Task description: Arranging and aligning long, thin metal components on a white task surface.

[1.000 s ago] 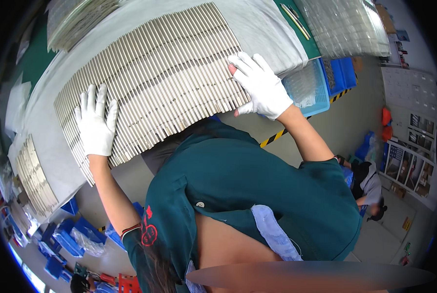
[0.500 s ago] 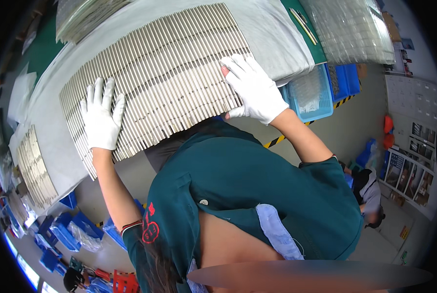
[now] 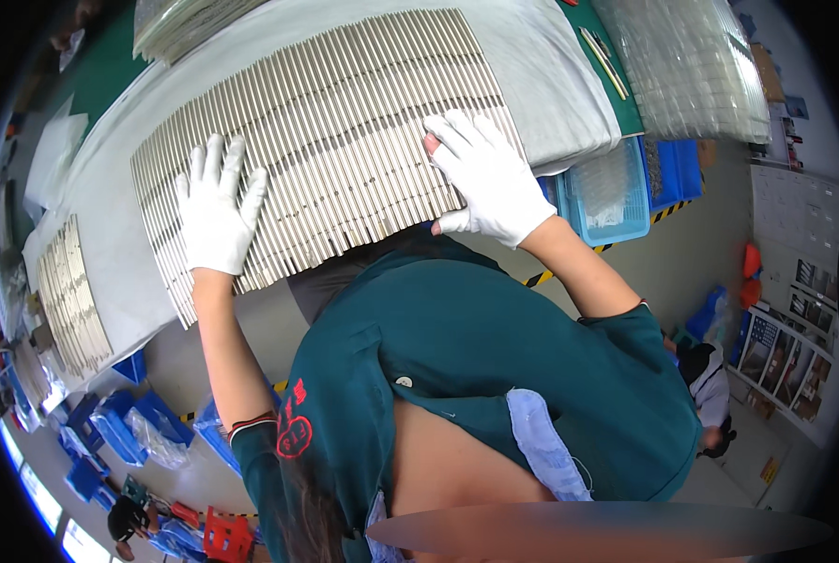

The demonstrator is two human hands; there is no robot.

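While both gloved hands lie flat and spread on the sheet of pale rods [image 3: 326, 131], my left hand [image 3: 215, 211] presses the near-left part and my right hand [image 3: 490, 178] the near-right edge, neither pinching anything. Rods sit side by side on the grey cloth [image 3: 551, 84] over the green table [image 3: 100, 84] (near ends overhang toward me). Risk: uneven pressure could skew rows or push end rods off, toward the blue bin [image 3: 607, 192].
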